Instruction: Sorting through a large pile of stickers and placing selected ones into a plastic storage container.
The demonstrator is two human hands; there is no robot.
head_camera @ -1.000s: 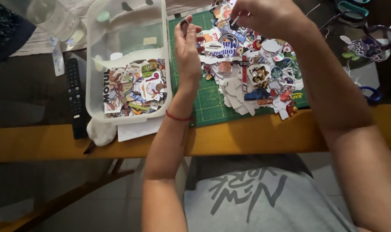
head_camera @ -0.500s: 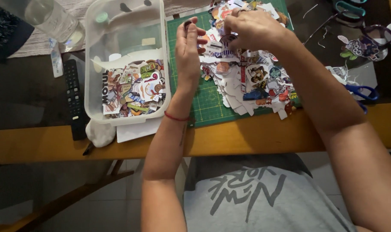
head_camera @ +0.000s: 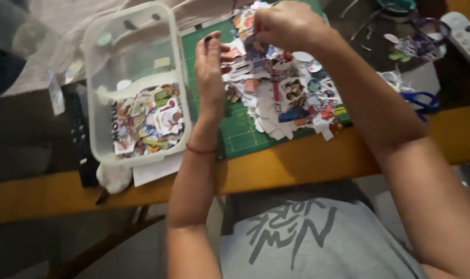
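Nearest, a grey printed shirt (head_camera: 297, 243) is seen below the wooden worktop (head_camera: 297, 160). On it, a green cutting mat (head_camera: 240, 132) is covered by a pile of paper cutouts (head_camera: 291, 98); a clear plastic tub (head_camera: 134, 82) with more cutouts stands just to the left. The left hand (head_camera: 211, 67) is held upright over the mat, fingers loosely curled and holding nothing visible. Farther back, a small cutout (head_camera: 255, 44) is pinched in the closed fingers of the right hand (head_camera: 286, 23) above the pile. Blue scissors (head_camera: 421, 101) lie at the right.
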